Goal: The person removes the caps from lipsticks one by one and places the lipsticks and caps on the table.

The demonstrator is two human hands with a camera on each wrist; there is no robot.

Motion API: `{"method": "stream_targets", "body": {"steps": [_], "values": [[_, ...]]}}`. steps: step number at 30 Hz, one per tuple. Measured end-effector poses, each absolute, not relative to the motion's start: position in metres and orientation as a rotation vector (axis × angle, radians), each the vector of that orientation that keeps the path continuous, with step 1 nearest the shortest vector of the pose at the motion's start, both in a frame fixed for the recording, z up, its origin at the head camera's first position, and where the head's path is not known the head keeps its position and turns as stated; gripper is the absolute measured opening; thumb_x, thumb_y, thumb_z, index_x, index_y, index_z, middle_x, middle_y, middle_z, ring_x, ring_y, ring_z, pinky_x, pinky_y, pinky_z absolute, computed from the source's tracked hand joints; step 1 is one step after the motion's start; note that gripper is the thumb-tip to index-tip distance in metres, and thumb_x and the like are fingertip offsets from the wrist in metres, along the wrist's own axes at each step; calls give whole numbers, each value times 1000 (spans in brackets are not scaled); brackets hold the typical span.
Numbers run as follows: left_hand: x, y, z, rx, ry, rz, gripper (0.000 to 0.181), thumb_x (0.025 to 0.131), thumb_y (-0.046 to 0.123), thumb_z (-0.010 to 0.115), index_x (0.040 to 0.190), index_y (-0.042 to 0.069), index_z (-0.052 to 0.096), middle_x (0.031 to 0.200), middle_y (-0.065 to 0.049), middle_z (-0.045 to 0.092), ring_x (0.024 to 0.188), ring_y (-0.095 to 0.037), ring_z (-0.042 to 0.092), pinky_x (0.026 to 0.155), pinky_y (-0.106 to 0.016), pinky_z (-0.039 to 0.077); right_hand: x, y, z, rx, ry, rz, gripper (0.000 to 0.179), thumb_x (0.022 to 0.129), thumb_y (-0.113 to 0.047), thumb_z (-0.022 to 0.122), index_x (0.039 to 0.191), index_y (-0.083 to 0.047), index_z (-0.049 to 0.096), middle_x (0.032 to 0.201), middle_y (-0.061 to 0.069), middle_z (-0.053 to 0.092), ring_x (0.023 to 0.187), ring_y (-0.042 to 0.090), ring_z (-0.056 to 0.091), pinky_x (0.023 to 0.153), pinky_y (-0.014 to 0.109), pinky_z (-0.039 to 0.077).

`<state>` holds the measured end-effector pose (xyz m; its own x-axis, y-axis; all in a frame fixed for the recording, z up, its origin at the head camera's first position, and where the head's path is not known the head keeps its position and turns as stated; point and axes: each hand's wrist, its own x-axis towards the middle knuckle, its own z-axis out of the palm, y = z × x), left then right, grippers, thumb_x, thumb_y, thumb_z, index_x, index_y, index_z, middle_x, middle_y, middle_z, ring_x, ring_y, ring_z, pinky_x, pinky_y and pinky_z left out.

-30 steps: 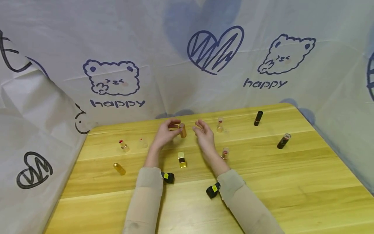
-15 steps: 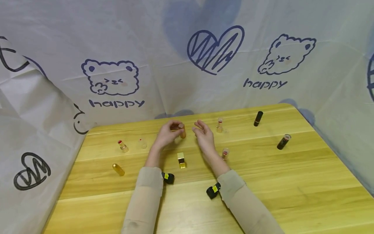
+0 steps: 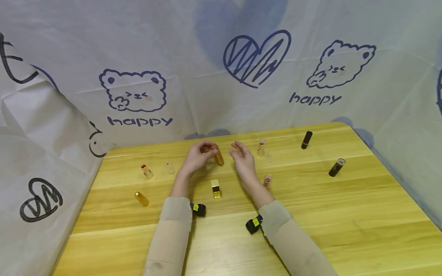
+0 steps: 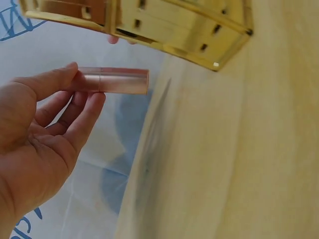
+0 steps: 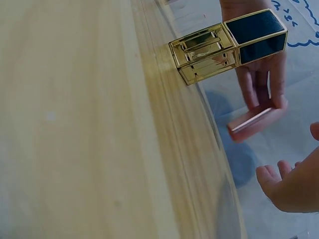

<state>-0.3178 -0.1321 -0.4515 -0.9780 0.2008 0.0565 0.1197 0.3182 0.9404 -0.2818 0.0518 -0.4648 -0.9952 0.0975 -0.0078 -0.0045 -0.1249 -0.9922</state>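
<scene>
My left hand (image 3: 197, 160) pinches a rose-gold lipstick tube (image 3: 219, 156) near its upper end, between thumb and fingertips. In the left wrist view the tube (image 4: 119, 80) appears closed, with a seam round its middle. My right hand (image 3: 244, 164) is held just right of the tube, fingers loosely bent and nothing in them; the right wrist view shows this hand (image 5: 294, 186) apart from the tube. Between the forearms stands a square gold lipstick (image 3: 215, 188) with a dark band, large in both wrist views.
Left on the wooden table (image 3: 114, 230) stand an uncapped red lipstick (image 3: 146, 171), a clear cap (image 3: 169, 168) and a gold bullet-shaped tube (image 3: 141, 199). Clear-capped lipsticks (image 3: 261, 147) (image 3: 267, 181) flank my right hand. Farther right are black tubes (image 3: 306, 140) (image 3: 337, 167). A printed cloth (image 3: 193, 99) hangs behind.
The rose-gold tube's lower end has swung slightly right, so it leans more now. My left fingers have drawn in around its top. My right hand has stayed nearly in place.
</scene>
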Motion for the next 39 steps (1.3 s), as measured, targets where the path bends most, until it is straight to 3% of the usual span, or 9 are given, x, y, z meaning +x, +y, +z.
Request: {"method": "stream_targets", "body": {"steps": [17, 24, 39], "values": [[-307, -138, -428, 363, 2314, 1994, 41, 101, 19, 72, 135, 0, 60, 135, -17, 62, 127, -32, 62, 109, -46, 50, -275, 56, -453, 216, -2322, 2174, 50, 100, -7, 68, 147, 1, 54, 147, 19, 58, 134, 36, 57, 110, 46, 50], [-304, -138, -425, 391, 2319, 1995, 39, 100, 17, 72, 134, 0, 62, 133, -17, 63, 125, -31, 64, 105, -42, 53, -272, 54, -450, 229, -2379, 2069, 40, 100, -9, 70, 139, -2, 62, 135, 18, 66, 127, 33, 63, 104, 45, 54], [-302, -138, -423, 448, 2234, 2039, 37, 102, 10, 69, 135, -5, 60, 130, -20, 63, 115, -26, 67, 99, -35, 57, -270, 55, -448, 281, -2392, 1969, 37, 98, -10, 73, 133, 1, 65, 128, 20, 69, 116, 34, 69, 96, 42, 59]]}}
